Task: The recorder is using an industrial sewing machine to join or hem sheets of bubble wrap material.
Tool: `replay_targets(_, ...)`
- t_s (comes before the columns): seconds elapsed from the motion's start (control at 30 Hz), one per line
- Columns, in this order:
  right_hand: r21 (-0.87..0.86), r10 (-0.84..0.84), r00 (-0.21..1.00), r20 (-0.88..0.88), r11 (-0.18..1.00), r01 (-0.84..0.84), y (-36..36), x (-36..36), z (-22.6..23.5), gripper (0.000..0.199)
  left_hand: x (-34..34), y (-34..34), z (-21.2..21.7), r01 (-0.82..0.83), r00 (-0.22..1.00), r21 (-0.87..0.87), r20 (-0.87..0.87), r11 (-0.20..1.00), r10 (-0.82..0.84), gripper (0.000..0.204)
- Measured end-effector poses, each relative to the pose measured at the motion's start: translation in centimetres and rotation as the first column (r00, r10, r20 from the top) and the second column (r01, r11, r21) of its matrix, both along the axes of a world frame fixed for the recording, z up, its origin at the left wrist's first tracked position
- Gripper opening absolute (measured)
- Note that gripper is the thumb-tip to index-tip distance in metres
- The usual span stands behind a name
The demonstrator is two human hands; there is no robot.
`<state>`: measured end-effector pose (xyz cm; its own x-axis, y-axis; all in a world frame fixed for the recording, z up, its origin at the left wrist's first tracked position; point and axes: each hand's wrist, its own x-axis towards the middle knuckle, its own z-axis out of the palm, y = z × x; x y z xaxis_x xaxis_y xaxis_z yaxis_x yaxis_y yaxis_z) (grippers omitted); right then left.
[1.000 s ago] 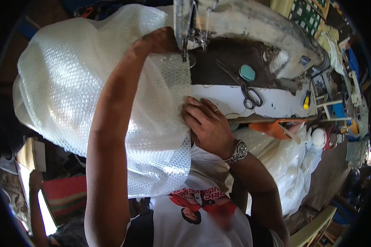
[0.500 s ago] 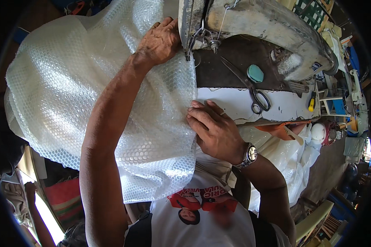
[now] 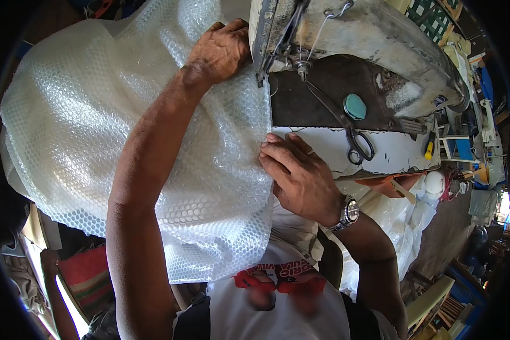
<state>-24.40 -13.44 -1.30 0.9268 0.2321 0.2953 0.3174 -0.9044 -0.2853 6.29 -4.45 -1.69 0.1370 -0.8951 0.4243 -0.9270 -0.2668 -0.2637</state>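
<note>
The bubble wrap shows white glare, but the corners are black. Near the rim the view bends. Two spots on the shirt are blurred.

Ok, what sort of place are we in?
Probably a small sewing workshop: a worn sewing machine stands at the work surface, with scissors lying by it and bubble wrap spread out at its head.

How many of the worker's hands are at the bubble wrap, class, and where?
2: the left hand is on the bubble wrap, beside the sewing machine's head; the right hand is at the wrap's right edge, lower in view.
</note>
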Motion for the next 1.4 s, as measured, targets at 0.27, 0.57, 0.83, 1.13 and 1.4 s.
replay_targets(0.27,0.006,-0.004,1.000,-0.010,1.000,0.004,-0.7,1.3,0.2,0.038,1.2,-0.5,0.5,-0.040,0.997,0.049,0.073,0.998,0.037,0.030)
replay_targets(0.57,0.028,-0.050,0.997,-0.051,0.998,0.051,-1.7,3.3,0.3,0.044,3.4,-1.5,0.0,-0.032,0.998,0.014,0.051,0.999,0.031,0.036)
replay_targets(0.83,-0.166,-0.185,0.981,-0.060,0.971,0.173,-1.2,4.5,0.6,0.044,6.8,-3.4,-1.2,0.116,0.991,-0.155,0.084,0.981,-0.104,0.016)
replay_targets(1.13,-0.204,-0.277,0.960,-0.050,0.944,0.261,-0.9,5.6,0.3,0.057,8.0,-3.7,-0.8,-0.039,0.993,-0.099,0.106,0.994,0.049,0.020)
replay_targets(1.4,-0.130,-0.424,0.905,0.016,0.897,0.422,-0.7,6.4,0.1,0.055,4.5,-0.7,6.7,-0.027,0.998,-0.427,-0.055,0.904,0.004,0.036)
